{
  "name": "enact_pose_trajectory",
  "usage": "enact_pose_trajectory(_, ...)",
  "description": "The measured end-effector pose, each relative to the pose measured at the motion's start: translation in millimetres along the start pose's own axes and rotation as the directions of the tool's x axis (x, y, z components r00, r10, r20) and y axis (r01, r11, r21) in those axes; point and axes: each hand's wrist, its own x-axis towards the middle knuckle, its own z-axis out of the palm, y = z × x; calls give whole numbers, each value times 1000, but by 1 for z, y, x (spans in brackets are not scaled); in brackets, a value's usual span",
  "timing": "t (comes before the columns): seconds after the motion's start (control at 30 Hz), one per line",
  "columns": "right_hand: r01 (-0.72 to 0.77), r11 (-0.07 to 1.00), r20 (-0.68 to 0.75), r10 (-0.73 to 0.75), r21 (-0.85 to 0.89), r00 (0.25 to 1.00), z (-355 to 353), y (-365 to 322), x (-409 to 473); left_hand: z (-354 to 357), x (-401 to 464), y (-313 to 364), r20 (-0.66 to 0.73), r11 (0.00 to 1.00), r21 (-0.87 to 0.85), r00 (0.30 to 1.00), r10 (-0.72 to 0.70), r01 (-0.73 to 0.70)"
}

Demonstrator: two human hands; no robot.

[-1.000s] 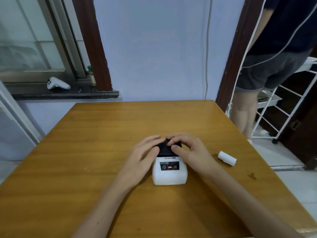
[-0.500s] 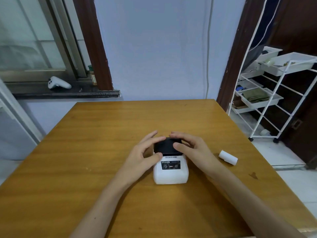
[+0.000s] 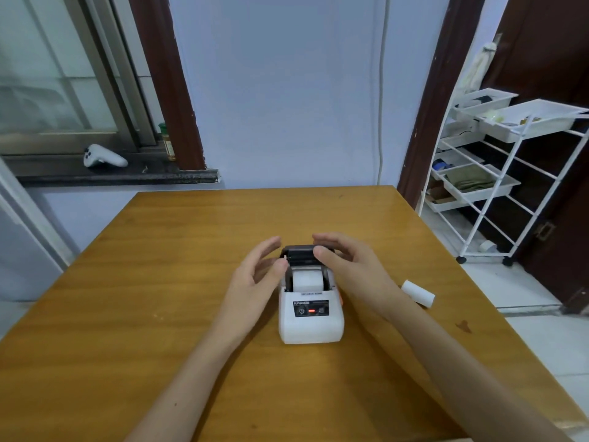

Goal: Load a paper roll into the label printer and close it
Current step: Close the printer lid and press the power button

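A small white label printer (image 3: 310, 323) stands mid-table with a red light on its black front panel. Its black lid (image 3: 299, 252) is swung up and back, and a white paper roll (image 3: 307, 280) shows in the open bay. My right hand (image 3: 347, 266) holds the lid's right end, thumb on its front edge. My left hand (image 3: 258, 275) hovers beside the lid's left end, fingers spread, thumb close to the hinge. A second white paper roll (image 3: 418, 293) lies on the table to the right of the printer.
The wooden table (image 3: 159, 298) reaches the wall ahead. A white wire rack (image 3: 497, 173) with trays stands on the floor to the right. On the window ledge at left lies a white game controller (image 3: 103, 157).
The printer lid was down under both hands; now it is raised and the roll inside shows. My left hand has come off the lid. The person standing at right has left the view.
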Motion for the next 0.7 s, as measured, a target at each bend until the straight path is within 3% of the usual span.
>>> enact_pose_trajectory(0.13,-37,999,-31,37,8,999,2,-3,9,-6,0,-4,-118,998,9,991,69,-68)
enact_pose_trajectory(0.2,-63,998,-60,65,25,996,5,-6,14,-9,-1,-4,-91,991,85,990,112,-105)
enact_pose_trajectory(0.37,-142,990,-138,138,-23,981,9,-8,29,-7,-1,-5,57,972,221,996,65,-76)
enact_pose_trajectory(0.7,-142,989,-78,138,-43,987,8,-12,28,3,10,-6,-59,962,271,997,52,-34)
